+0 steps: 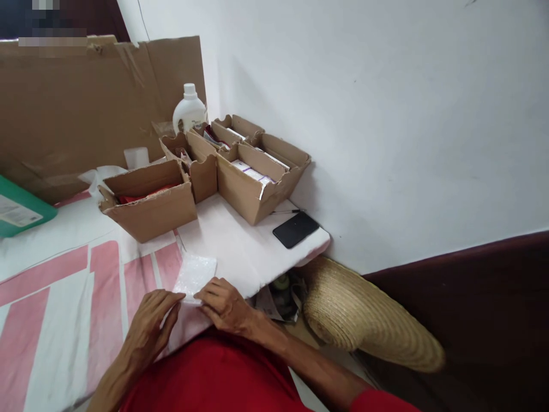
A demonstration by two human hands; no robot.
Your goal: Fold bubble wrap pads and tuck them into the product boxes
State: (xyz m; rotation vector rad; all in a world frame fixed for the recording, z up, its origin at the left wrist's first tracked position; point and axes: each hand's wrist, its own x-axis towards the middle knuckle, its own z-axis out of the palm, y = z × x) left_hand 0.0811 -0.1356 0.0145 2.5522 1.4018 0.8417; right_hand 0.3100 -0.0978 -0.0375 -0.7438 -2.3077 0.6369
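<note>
The head view shows a flat, square packet of clear, shiny, crinkled plastic (195, 277) lying on a desk covered in pink-and-white cloth (231, 246), close to the near edge. The right hand (206, 303) has its thumb and fingertips drawn nearly together on the packet's near right corner, apparently pinching it. The left hand (182, 300) is half curled, with its fingertips at the near left corner; whether it grips the film or only presses on it cannot be told.

Slipping seems the likeliest trouble: the plastic looks slick, and only the near corners are under the fingers, so the far end could swing or lift. Uneven pulling by the two hands might crease or tear the film. The loose cloth could also ruck up under the packet.

If the packet escaped towards the right, it might drop over the edge towards the tan woven straw hat (364, 315) below. A wide sweep of the right arm could catch the flat black phone (295, 229), which lies near the desk's right corner, well apart from the packet.
</note>
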